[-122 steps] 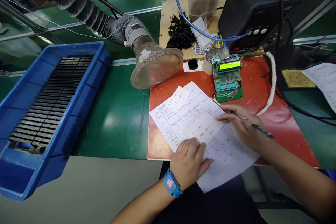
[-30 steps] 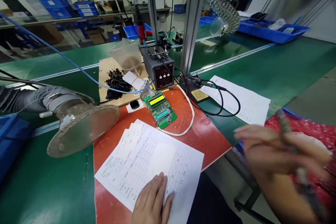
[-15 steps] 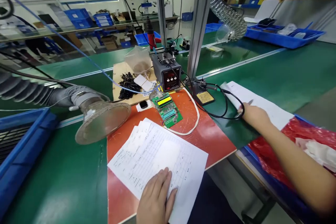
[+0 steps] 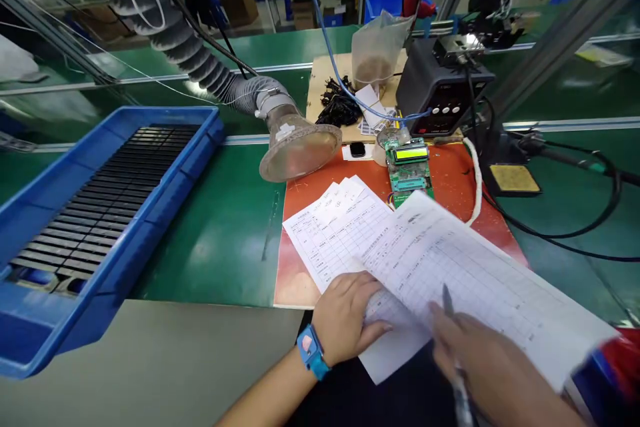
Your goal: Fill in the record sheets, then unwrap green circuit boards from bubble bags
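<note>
Printed form sheets (image 4: 335,240) are pressed under the flat, open left hand (image 4: 345,320), while a pen (image 4: 450,303) is gripped in the right hand (image 4: 480,363), close against a raised sheet (image 4: 480,280).

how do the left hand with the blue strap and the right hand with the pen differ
The left hand wears a blue wrist strap; the right hand shows none. The right hand grips a dark pen; the left holds none. Both are at the gridded white form.
</note>
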Tool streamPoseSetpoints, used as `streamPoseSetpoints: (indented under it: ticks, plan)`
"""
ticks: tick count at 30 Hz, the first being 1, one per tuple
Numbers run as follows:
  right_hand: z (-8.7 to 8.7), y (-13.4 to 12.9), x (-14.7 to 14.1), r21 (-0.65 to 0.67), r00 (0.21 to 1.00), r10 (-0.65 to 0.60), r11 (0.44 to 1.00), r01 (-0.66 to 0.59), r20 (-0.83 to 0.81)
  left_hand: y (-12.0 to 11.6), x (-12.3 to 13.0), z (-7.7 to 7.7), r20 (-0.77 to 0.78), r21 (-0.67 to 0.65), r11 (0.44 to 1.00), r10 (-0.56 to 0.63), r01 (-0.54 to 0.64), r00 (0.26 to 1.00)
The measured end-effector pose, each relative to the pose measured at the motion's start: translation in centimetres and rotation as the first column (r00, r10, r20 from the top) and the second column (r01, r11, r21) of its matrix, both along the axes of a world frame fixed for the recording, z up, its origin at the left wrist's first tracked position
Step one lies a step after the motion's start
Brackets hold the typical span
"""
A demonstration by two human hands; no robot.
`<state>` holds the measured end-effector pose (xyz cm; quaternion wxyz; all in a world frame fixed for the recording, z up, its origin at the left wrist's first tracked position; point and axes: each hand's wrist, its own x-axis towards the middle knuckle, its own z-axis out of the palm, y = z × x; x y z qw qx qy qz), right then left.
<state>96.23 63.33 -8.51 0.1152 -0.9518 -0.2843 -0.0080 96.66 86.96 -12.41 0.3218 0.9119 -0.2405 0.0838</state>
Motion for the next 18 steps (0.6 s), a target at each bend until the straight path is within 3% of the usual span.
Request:
streamPoseSetpoints:
  ticks: [2, 5, 11, 18]
  plan:
    - [-1.0, 2.0, 0.0, -0.010, 0.997, 0.065, 0.998, -0.064, 0.047, 0.0, 0.0, -0.1, -0.005, -0.049, 0.999, 0.006, -0.007, 1.000]
    - [-1.0, 3.0, 0.0, -0.022, 0.996, 0.064, 0.998, -0.063, 0.060, 0.1, 0.0, -0.2, -0.002, -0.013, 1.000, -0.017, 0.016, 1.000]
    - [-0.2, 2.0, -0.1, -0.071, 0.985, 0.173, 0.983, -0.172, 0.009, 0.1, -0.2, -0.3, 0.033, -0.092, 0.995, 0.044, -0.041, 0.999]
    - [-0.2, 1.7, 0.1, -0.029, 0.986, 0.163, 0.986, -0.164, -0.036, 0.0, -0.1, -0.1, 0.007, 0.035, 0.999, 0.039, -0.039, 0.999]
